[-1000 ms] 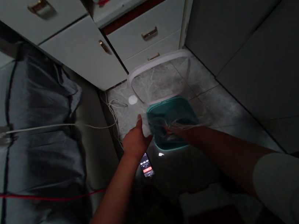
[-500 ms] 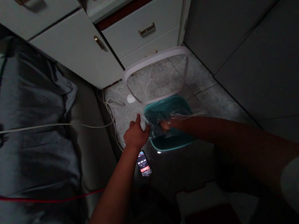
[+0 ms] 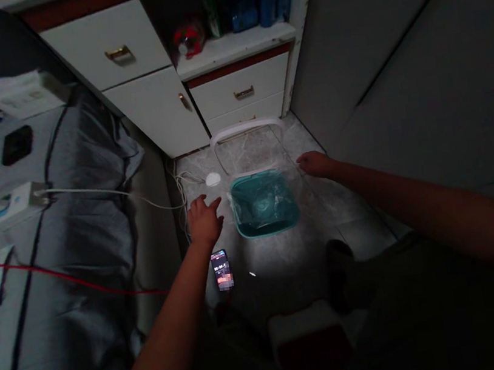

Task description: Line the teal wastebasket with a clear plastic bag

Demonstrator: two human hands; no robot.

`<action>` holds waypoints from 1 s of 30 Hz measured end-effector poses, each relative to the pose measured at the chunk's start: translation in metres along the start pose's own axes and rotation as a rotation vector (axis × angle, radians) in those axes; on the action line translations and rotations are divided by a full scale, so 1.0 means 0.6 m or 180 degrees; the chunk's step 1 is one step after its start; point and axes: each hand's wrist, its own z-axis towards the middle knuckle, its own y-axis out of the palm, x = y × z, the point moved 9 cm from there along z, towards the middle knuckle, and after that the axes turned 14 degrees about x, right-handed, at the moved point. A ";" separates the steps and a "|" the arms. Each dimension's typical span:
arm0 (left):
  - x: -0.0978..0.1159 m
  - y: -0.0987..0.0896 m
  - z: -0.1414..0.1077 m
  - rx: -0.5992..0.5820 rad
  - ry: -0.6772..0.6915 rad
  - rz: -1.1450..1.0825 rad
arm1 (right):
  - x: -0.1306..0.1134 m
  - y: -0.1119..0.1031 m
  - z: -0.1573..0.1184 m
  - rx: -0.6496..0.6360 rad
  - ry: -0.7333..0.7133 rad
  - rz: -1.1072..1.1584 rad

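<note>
A teal bin [image 3: 268,231] stands on the tiled floor with a clear plastic bag [image 3: 263,204] spread inside it. Its pale ring-shaped rim [image 3: 245,127] is raised at the back of the bin. Left of the bin, my left hand [image 3: 204,218] hovers with its fingers spread and nothing in it. My right hand [image 3: 314,164] is to the right of the rim, its fingers curled together; whether they hold anything is too small to tell.
A lit phone [image 3: 222,269] lies on the floor below my left hand. White cabinets [image 3: 149,110] stand behind, a couch with grey cloth [image 3: 94,243] on the left, a stool [image 3: 309,338] nearest me. Cables trail to a white round object [image 3: 213,179].
My right hand has come out of the bin and moved right and up. My left hand is now slightly away from the bin. The view has shifted, showing more of the cabinet shelf.
</note>
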 end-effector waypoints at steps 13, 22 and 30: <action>0.087 0.085 -0.047 -0.0950 0.0999 -0.0456 | -0.064 0.137 -0.206 -0.1080 -0.1687 -0.0913; 0.058 0.103 -0.039 -0.1278 0.0788 -0.0626 | -0.078 0.143 -0.196 -0.0917 -0.2296 -0.1475; 0.025 0.097 -0.025 -0.1020 0.0815 -0.0780 | -0.067 0.124 -0.195 -0.0675 -0.2354 -0.1419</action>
